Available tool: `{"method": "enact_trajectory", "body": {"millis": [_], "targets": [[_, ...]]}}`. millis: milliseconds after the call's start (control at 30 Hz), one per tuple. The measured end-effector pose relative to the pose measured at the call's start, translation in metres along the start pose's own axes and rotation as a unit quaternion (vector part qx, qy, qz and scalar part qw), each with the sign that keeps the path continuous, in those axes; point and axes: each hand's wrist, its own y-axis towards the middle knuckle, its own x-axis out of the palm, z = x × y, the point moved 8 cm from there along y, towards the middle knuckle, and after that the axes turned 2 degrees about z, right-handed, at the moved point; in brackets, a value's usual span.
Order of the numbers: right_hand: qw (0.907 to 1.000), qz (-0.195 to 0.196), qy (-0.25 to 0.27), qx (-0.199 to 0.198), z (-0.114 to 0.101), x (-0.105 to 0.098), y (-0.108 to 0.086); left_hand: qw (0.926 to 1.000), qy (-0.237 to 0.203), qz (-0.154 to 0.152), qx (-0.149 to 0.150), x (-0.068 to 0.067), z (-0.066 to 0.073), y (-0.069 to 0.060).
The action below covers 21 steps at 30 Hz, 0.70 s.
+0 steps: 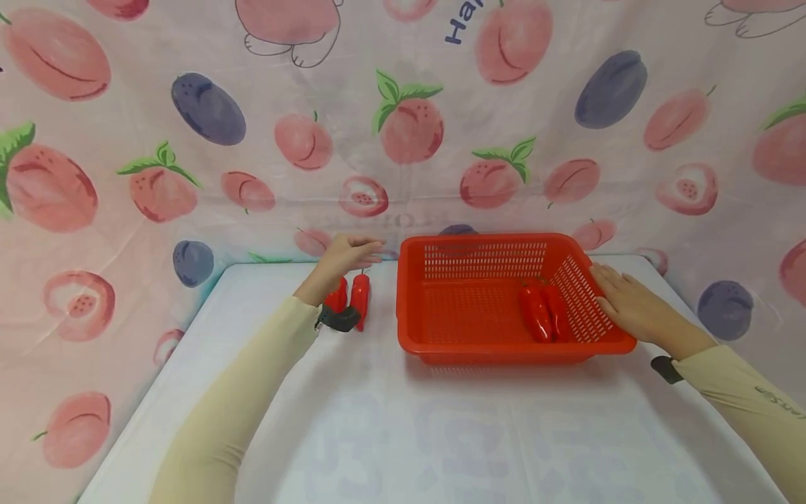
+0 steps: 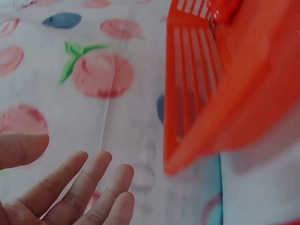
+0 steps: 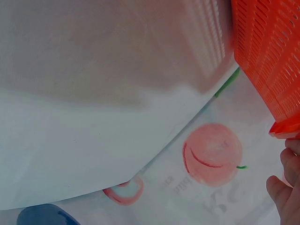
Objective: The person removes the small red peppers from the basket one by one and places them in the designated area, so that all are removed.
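My left hand (image 1: 345,257) is held above the table just left of a red plastic basket (image 1: 516,348), its fingers extended and nothing in them. In the left wrist view the fingers (image 2: 70,199) are spread apart, clear of the basket's rim. Below that wrist lie red peppers: one long pepper (image 1: 361,292) and, beside it, another red pepper (image 1: 336,297) partly covered by the wrist. Two more red peppers (image 1: 536,313) lie inside the basket at its right end. My right hand (image 1: 636,306) rests on the basket's right rim with fairly straight fingers.
A white-covered table (image 1: 504,434) carries the basket and the peppers. Behind it hangs a pale cloth (image 1: 352,98) printed with peaches and plums. A dark band (image 1: 340,318) circles the left wrist, and another dark band (image 1: 666,369) is at the right wrist.
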Motion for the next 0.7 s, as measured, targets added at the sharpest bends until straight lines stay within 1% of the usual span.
{"method": "enact_trajectory", "body": {"millis": [133, 400, 467, 600, 700], "targets": [[1.0, 0.006, 0.0, -0.005, -0.001, -0.001, -0.001, 0.9998, -0.008, -0.013, 0.013, 0.024, 0.012, 0.01], [1.0, 0.001, 0.006, 0.0, -0.002, -0.001, -0.001, 0.9988, -0.015, -0.044, 0.011, 0.073, 0.027, 0.028], [1.0, 0.002, 0.004, -0.001, -0.002, -0.002, -0.001, 0.9983, -0.019, -0.054, 0.012, 0.085, 0.028, 0.035], [1.0, 0.007, 0.003, -0.004, -0.002, -0.002, -0.001, 0.9966, -0.03, -0.077, 0.001, 0.111, 0.03, 0.045], [0.9999, 0.011, 0.006, -0.007, -0.003, -0.002, -0.001, 0.9953, -0.017, -0.095, -0.004, 0.128, 0.03, 0.049]]}}
